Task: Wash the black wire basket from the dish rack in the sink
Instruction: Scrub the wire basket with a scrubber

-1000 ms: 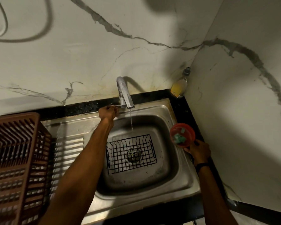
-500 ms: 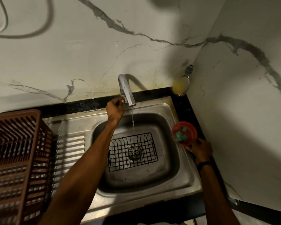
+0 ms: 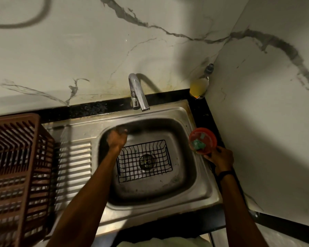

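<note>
1. Head view: the black rectangular wire basket (image 3: 144, 161) sits upright on the floor of the stainless steel sink (image 3: 206, 189), over the drain.
2. The left hand (image 3: 117, 139) is above the basin's rear left, near the basket's corner. It is blurred, so its finger position cannot be told.
3. The right hand (image 3: 221, 158) grips a round red plastic tub (image 3: 208, 138) containing a green sponge (image 3: 197, 145), at the sink's right rim.
4. A brown slatted plastic dish rack (image 3: 16, 166) stands on the drainboard to the left.

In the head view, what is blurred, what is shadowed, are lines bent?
Head view: the left hand is motion-blurred, the black wire basket sharp; light is dim, the sink bowl deeply shadowed beside that hand; the wide lens bends straight edges.
</note>
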The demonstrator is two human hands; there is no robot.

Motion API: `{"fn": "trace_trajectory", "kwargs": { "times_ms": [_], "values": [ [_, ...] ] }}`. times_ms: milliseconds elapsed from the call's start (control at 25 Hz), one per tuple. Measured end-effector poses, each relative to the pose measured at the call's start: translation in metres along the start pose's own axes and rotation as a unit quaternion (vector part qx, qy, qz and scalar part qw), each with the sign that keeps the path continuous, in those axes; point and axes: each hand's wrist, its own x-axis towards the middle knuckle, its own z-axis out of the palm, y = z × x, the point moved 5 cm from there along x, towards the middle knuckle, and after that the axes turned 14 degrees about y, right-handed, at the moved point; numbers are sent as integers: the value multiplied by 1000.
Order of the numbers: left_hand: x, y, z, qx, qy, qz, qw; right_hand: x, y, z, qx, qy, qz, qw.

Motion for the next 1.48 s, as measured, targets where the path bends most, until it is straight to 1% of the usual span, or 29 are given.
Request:
{"fn": "trace_trajectory", "kwargs": {
  "times_ms": [40, 120, 200, 280, 320, 480, 680, 800, 960, 1120, 1160, 1200, 1240, 1280, 1320, 1360, 1400, 1480],
  "values": [
    [-5, -26, 7, 49, -12, -45, 998, 0, 0, 1, 6, 1, -1, 1000],
    [-19, -69, 20, 82, -37, -124, 988, -1, -1, 2, 20, -1, 4, 1000],
    [-33, -99, 31, 66, -71, -177, 979, 0, 0, 1, 21, 2, 3, 1000],
    [-41, -117, 40, 28, -100, -197, 975, 2, 2, 1, 9, 5, -1, 1000],
    [-43, -124, 43, 21, -104, -196, 975, 2, 3, 1, 10, 4, -1, 1000],
    [-47, -135, 42, 55, -115, -192, 973, 6, 4, 0, 0, 20, -10, 1000],
    [-63, -138, 41, -30, -112, -213, 970, 11, 2, -1, 51, 29, 21, 998],
    [-67, -143, 43, -7, -69, -192, 979, 18, -1, -3, 53, 41, 27, 997],
    [-76, -101, 14, 30, -10, -153, 988, 21, -4, -1, 55, 49, 10, 997],
    [-77, -81, -6, 42, 28, -121, 991, 30, -2, -2, 14, 45, 13, 999],
    [-79, -81, -9, 53, 37, -120, 991, 32, -2, -3, -22, 45, 1, 999],
    [-81, -81, -13, 59, 47, -123, 990, 32, -5, -4, -97, 51, -39, 993],
    [-83, -79, -17, 61, 56, -127, 988, 33, -8, -5, -185, 69, -102, 975],
    [-87, -76, -22, 63, 65, -130, 987, 31, -12, -5, -256, 98, -168, 947],
    [-90, -75, -25, 60, 73, -124, 988, 26, -18, -6, -288, 131, -225, 922],
    [-93, -74, -28, 56, 81, -118, 988, 23, -23, -6, -285, 140, -258, 912],
    [-95, -75, -31, 51, 88, -114, 988, 19, -31, -2, -278, 126, -291, 907],
    [-101, -74, -37, 31, 99, -111, 988, 12, -41, 12, -199, 41, -274, 940]
  ]
}}
